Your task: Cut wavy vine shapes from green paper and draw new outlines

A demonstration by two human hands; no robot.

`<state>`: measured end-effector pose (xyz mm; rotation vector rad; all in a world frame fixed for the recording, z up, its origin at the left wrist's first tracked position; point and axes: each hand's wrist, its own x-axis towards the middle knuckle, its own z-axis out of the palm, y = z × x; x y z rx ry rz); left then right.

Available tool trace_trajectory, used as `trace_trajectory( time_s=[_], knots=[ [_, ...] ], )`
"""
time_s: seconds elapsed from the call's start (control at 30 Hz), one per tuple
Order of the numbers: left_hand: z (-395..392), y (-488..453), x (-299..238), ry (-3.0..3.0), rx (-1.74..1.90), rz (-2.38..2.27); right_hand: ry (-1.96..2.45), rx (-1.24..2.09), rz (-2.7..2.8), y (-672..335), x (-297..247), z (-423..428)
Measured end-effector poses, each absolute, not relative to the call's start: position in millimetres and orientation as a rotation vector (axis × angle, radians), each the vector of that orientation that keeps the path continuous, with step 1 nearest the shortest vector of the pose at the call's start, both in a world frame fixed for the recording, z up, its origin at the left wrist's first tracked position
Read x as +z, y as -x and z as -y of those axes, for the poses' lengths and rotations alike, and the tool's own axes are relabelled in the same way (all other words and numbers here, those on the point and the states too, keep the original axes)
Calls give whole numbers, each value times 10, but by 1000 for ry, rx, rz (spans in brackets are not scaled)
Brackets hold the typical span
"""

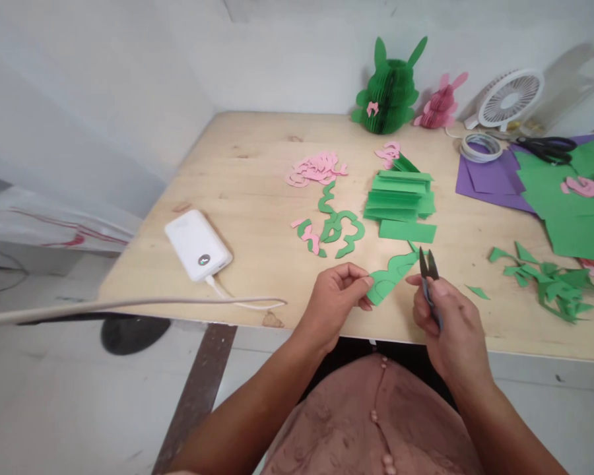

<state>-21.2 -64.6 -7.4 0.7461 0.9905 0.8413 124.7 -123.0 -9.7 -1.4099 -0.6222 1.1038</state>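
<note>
A green piece of paper (385, 285) with drawn curved lines and a partly scalloped upper edge is pinched by my left hand (344, 290) near the table's front edge. My right hand (445, 310) grips small thread snips (429, 270), their dark blades slightly apart and close to the paper's right end. A thin green strip sticks out beside the blade tips. Beyond my hands lie curvy green cut-outs (334, 224), a heap of pink cut-outs (317, 169) and a stack of folded green paper strips (400, 198).
Green scraps (557, 284) are scattered at the right, near green sheets (574, 218), purple paper (490, 175), tape rolls (481, 148) and black scissors (547, 148). A green paper rabbit (389, 95), a pink one (440, 105) and a fan (509, 99) stand behind. A cabled power bank (198, 244) lies left.
</note>
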Motion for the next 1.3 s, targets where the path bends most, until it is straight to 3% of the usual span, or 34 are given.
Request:
trace_trajectory(
  time_s=[0.67, 1.3],
  knots=[
    [468, 310, 67, -730, 775, -900, 1667, 1275, 958, -1425, -173, 1428],
    [340, 311, 44, -814, 701, -908, 1679, 1262, 917, -1374, -237, 1374]
  ],
)
